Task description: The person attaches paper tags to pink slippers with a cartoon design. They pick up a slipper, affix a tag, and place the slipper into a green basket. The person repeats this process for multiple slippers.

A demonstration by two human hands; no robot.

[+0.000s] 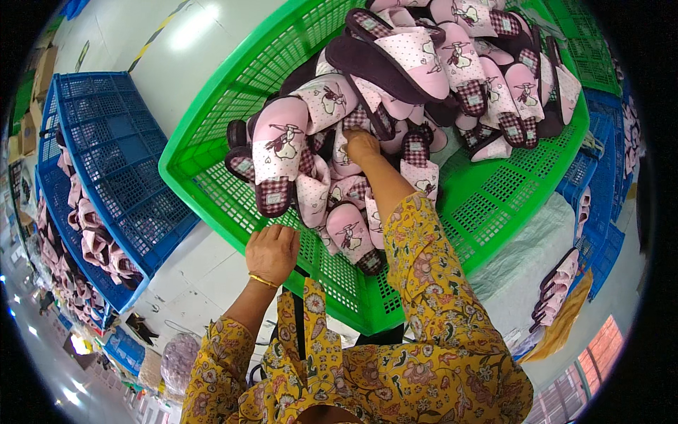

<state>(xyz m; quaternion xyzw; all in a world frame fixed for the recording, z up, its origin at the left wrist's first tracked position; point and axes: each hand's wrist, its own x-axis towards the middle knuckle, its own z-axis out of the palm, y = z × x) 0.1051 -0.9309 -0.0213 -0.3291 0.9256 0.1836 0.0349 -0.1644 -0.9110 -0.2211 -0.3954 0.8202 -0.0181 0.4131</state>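
Many pink-and-white slippers with a printed cartoon dog, checked insoles and dark soles lie heaped in a large green plastic basket [212, 79]. My right hand [361, 146] reaches into the heap, its fingertips at a slipper [343, 153]; whether they grip it is hidden. My left hand [273, 253] is at the basket's near left rim with its fingers curled down; what they hold, if anything, does not show. Just above that hand, a slipper [280, 151] lies with its toe pointing away from me. Another slipper [349, 236] lies near the basket's front wall.
Blue plastic crates [124, 164] stand on the left, with more slippers [98, 238] in them. Further blue crates [598, 159] are on the right. Beside the basket on the right, a row of slippers [556, 291] lies on a pale-covered surface [529, 254].
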